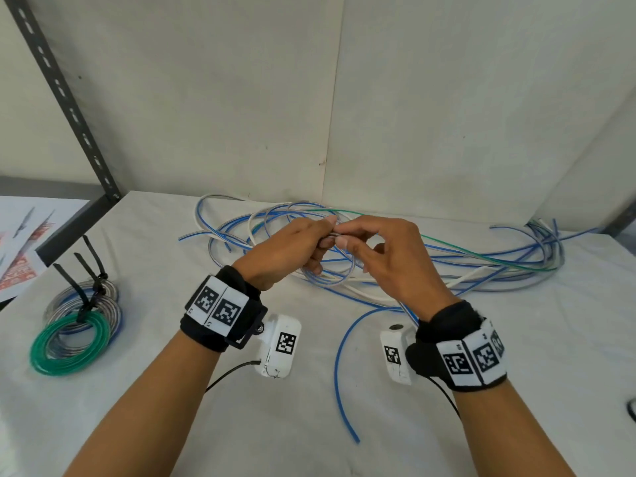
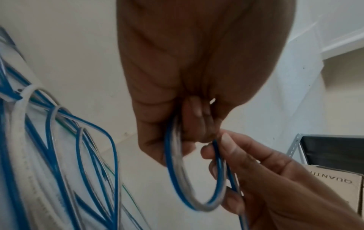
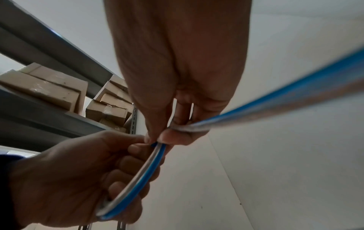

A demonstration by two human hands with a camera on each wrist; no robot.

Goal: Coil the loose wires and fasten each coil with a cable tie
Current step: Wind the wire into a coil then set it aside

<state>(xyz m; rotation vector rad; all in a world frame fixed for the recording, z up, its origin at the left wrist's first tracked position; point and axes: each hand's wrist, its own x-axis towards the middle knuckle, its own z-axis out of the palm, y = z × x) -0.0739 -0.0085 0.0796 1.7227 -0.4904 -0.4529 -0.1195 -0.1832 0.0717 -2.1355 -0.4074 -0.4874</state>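
Both hands pinch the blue-and-clear wire (image 1: 330, 280) — left hand (image 1: 289, 249) clamps the loop, right hand (image 1: 385, 256) feeds; match each turn.

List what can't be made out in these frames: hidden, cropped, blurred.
- Turn count of the blue-and-clear coil: motion blur in the left wrist view; left hand and right hand cover its top in the head view.
- Coils under the green coil: stacked, so the count is unclear.
- Dark object: cropped by the head view's right edge.
- Carton print: partly cut off, upside down.
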